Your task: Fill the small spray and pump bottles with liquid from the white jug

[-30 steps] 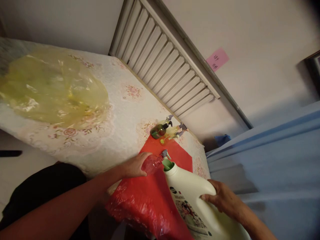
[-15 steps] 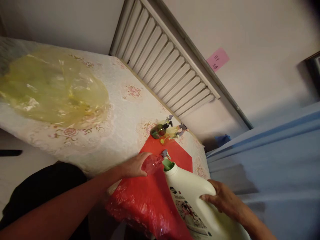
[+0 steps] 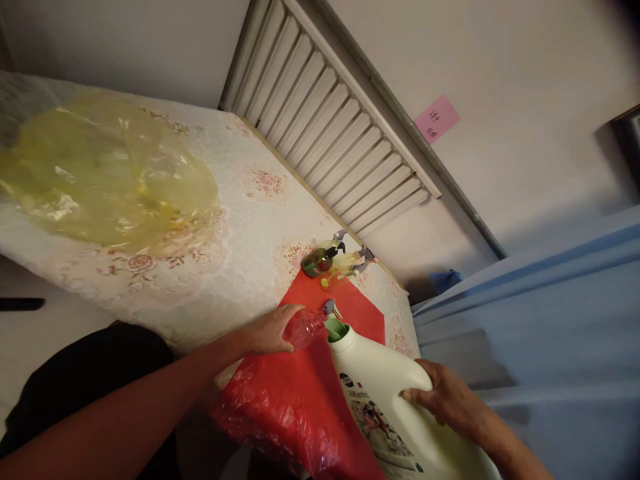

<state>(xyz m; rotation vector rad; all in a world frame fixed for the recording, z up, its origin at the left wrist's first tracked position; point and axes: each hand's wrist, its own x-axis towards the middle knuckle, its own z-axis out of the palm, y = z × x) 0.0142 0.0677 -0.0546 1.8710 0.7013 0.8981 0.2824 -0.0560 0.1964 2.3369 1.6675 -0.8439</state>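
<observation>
My left hand (image 3: 270,331) is closed around a clear pinkish-red plastic bottle (image 3: 303,329), tilted with its neck toward the right. My right hand (image 3: 440,397) grips the handle of a large cream-white jug (image 3: 370,380) with a printed label on its side. The jug leans toward the bottle, and its open mouth with a green pouring spout (image 3: 336,329) is right beside the bottle's neck. Whether the two touch, and whether liquid runs, I cannot tell. A grey trigger spray head (image 3: 331,308) shows just beyond the neck; whether it is on the bottle is unclear.
Beneath the hands lies a red plastic sheet (image 3: 295,393) over the flowered tablecloth (image 3: 240,247). A dark green pump bottle (image 3: 317,262) and yellowish spray bottles (image 3: 340,271) lie farther back, near the radiator (image 3: 325,120). A yellow plastic bag (image 3: 110,180) rests at left; a blue curtain (image 3: 540,347) hangs at right.
</observation>
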